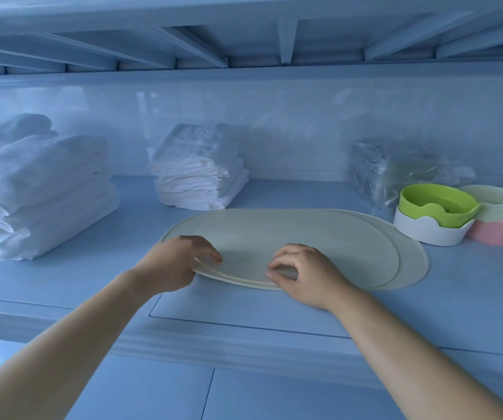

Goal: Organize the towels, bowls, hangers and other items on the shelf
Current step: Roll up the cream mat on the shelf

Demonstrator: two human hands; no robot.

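Two pale oval mats [298, 241] lie stacked flat on the blue shelf [471, 277], the upper one shifted left of the lower. My left hand [174, 263] pinches the stack's near left edge, thumb below and fingers on top. My right hand [304, 275] grips the near edge a little to the right, fingers curled over it. A tall pile of folded white towels [38, 189] stands at the left. A smaller pile of folded white cloths [201, 177] sits behind the mats. Stacked bowls stand at the right: a green bowl [438, 204] in a white one [432, 233], and a pale bowl [498, 204] on a pink one [501, 234].
A crumpled clear plastic bag [395, 174] lies behind the bowls against the glossy white back wall. The slatted underside of an upper shelf [244, 40] hangs overhead. The shelf's front lip [244, 344] runs below my forearms.
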